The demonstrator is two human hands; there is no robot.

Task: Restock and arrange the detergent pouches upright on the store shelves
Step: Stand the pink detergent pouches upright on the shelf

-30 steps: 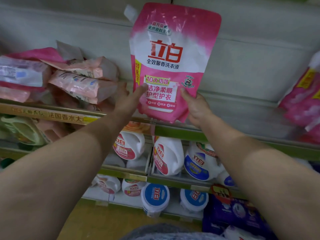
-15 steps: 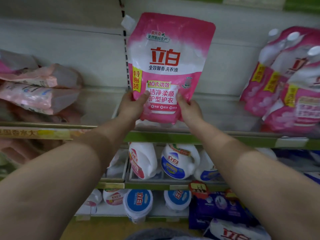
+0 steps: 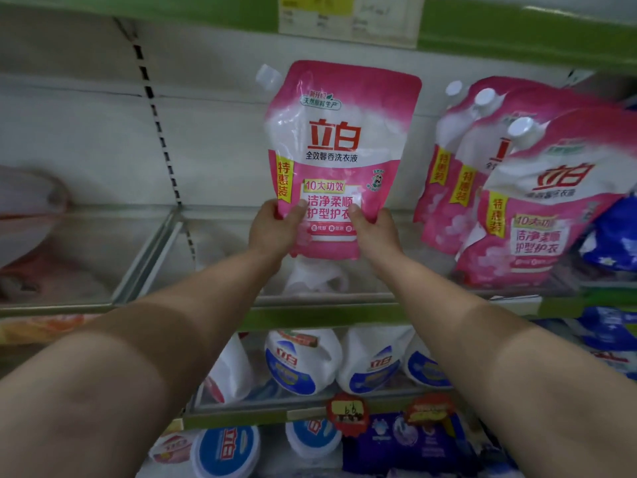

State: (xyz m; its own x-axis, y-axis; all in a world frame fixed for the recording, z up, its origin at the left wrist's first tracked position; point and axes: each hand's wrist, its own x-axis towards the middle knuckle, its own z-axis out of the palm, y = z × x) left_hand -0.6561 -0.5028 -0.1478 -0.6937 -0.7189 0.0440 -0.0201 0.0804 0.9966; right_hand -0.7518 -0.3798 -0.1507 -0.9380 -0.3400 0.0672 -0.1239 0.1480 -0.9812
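Hands are gripping one pink detergent pouch (image 3: 339,157) at the centre of the frame, holding it upright with its printed front facing the camera and its white spout cap (image 3: 267,76) at the upper left corner. The left hand (image 3: 274,231) is clasping the pouch's lower left edge, thumb pressing across the front and the other fingers wrapping out of sight behind. The right hand (image 3: 374,232) is mirroring this on the lower right edge, thumb lying on the front label, remaining fingers hidden at the back. Both bare forearms are reaching up from the bottom corners of the frame.

The pouch's bottom edge is sitting low over the shelf (image 3: 213,257), a grey tray with a green front strip (image 3: 310,317); whether it is touching the tray cannot be told. To the right of centre, a row of matching pink pouches (image 3: 517,208) is standing on the same shelf, leaning leftward and overlapping one another, well apart from the held pouch. At the far right edge a blue pack (image 3: 617,232) is pressing against that row. At the left edge, blurred pink packs (image 3: 27,215) are lying flat. Below, in the lower middle of the frame, white detergent jugs (image 3: 303,360) with blue labels are standing in a row.
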